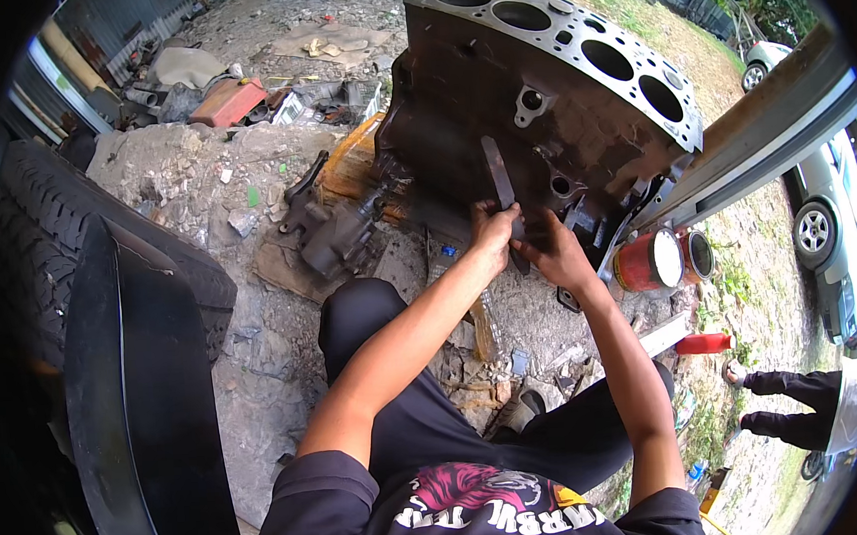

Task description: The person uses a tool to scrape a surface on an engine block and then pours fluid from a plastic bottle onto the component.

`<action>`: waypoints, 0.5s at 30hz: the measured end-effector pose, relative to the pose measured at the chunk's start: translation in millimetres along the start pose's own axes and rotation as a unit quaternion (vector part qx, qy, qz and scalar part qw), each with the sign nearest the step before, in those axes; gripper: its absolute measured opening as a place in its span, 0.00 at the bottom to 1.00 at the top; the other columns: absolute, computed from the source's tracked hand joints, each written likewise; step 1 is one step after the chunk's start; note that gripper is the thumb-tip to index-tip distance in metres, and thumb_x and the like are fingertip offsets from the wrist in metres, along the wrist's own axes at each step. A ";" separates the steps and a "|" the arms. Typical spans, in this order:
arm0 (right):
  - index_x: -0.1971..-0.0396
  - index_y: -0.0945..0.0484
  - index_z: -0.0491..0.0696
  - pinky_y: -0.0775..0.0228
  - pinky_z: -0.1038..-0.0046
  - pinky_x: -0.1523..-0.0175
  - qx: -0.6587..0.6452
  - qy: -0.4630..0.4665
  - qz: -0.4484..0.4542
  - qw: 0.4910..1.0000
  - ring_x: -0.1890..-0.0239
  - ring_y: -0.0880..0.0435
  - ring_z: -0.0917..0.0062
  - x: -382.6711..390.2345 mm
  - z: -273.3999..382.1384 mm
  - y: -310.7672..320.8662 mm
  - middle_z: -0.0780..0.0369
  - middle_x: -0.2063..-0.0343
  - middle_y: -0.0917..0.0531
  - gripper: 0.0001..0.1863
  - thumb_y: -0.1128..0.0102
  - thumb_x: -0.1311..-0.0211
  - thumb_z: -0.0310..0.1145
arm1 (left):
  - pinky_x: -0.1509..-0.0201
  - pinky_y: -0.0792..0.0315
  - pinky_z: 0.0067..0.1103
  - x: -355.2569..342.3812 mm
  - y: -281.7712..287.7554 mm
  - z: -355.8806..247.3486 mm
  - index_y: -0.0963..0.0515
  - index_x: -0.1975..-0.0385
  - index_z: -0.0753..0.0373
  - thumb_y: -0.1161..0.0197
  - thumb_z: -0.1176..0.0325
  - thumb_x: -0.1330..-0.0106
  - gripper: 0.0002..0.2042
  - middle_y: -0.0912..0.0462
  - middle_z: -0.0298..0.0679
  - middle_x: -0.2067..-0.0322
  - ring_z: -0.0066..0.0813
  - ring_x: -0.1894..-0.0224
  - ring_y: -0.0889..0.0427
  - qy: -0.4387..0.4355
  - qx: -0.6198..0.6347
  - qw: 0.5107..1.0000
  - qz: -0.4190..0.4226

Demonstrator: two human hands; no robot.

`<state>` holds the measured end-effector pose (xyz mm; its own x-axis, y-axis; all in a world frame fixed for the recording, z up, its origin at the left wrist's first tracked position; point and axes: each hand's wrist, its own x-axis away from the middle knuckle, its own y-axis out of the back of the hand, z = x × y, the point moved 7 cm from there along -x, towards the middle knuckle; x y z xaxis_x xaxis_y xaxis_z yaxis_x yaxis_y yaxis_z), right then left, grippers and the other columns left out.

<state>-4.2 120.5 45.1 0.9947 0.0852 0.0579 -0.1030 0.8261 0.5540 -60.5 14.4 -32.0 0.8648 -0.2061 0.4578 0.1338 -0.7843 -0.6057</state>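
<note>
A large dark engine block (467, 98) with four cylinder bores on its pale top face stands in front of me. My left hand (495, 229) is wrapped round a flat dark metal bar (496, 170), held upright against the side of the block. My right hand (550, 245) is closed at the lower part of the same bar, just right of my left hand, its fingertips partly hidden. A greasy metal housing (329, 244) lies on the ground left of the block.
Tires (42, 213) and a black panel (163, 411) stand at left. Red cans (644, 264) sit beside a post (753, 120) at right. Cars (828, 223) and another person's dark-trousered legs (789, 393) are farther right. Rubble and scrap (222, 104) cover the ground behind.
</note>
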 end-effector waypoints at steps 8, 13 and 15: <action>0.35 0.41 0.33 0.24 0.63 0.47 0.127 0.076 0.000 0.989 0.52 0.15 0.51 -18.9 -7.8 3.4 0.42 0.57 0.16 0.42 0.32 0.44 0.37 | 0.45 0.26 0.28 14.9 -14.4 -9.8 0.33 0.52 0.60 0.38 0.70 0.29 0.12 0.22 0.40 0.56 0.28 0.53 0.21 0.016 -0.035 0.999 0.018; 0.46 0.36 0.32 0.25 0.51 0.55 0.230 0.049 -0.012 0.972 0.59 0.18 0.40 -21.0 18.4 7.8 0.37 0.67 0.18 0.32 0.35 0.40 0.39 | 0.55 0.27 0.19 20.9 10.3 -40.5 0.29 0.50 0.64 0.41 0.46 0.27 0.24 0.18 0.40 0.58 0.22 0.57 0.19 -0.092 -0.204 0.973 0.057; 0.50 0.35 0.33 0.25 0.48 0.58 0.265 0.065 -0.046 0.961 0.62 0.18 0.40 -4.3 -8.6 15.2 0.38 0.70 0.18 0.29 0.35 0.38 0.41 | 0.65 0.25 0.19 44.2 -8.7 -78.1 0.27 0.49 0.67 0.41 0.45 0.28 0.27 0.16 0.45 0.60 0.24 0.62 0.15 -0.009 -0.391 0.911 0.135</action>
<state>-10.0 137.5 46.1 0.9877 0.1231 -0.0961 0.0331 0.4361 0.8993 -61.3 -33.6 44.3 0.8239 -0.4488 0.3461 -0.4637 -0.8849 -0.0437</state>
